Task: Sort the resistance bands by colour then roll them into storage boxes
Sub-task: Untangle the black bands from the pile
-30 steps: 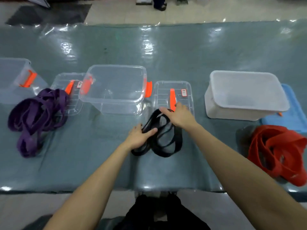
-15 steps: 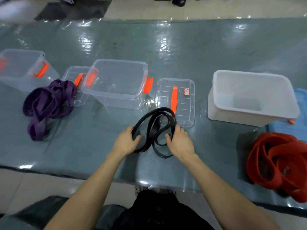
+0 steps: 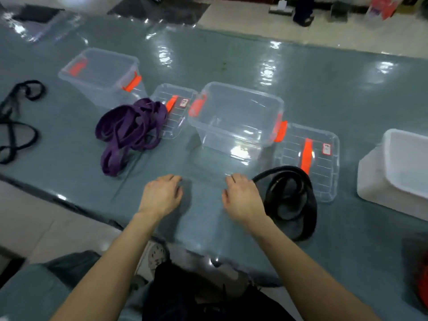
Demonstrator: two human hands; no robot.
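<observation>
A coiled black resistance band lies on the grey-green table just right of my right hand. My right hand hovers low with loosely curled fingers and holds nothing. My left hand is beside it, also loose and holding nothing. A heap of purple bands sits further left, in front of a clear box with orange latches. A second clear box stands straight ahead of my hands. More black bands lie at the far left edge. A bit of red band shows at the lower right.
Two clear lids with orange handles lie flat: one behind the black coil, one behind the purple heap. A white tub stands at the right. The table's near edge runs just below my wrists. A person's feet stand beyond the table.
Both hands have let go of the black band and shifted left; the coil now lies on the table right of my right hand. The view has swung left, showing more black bands.
</observation>
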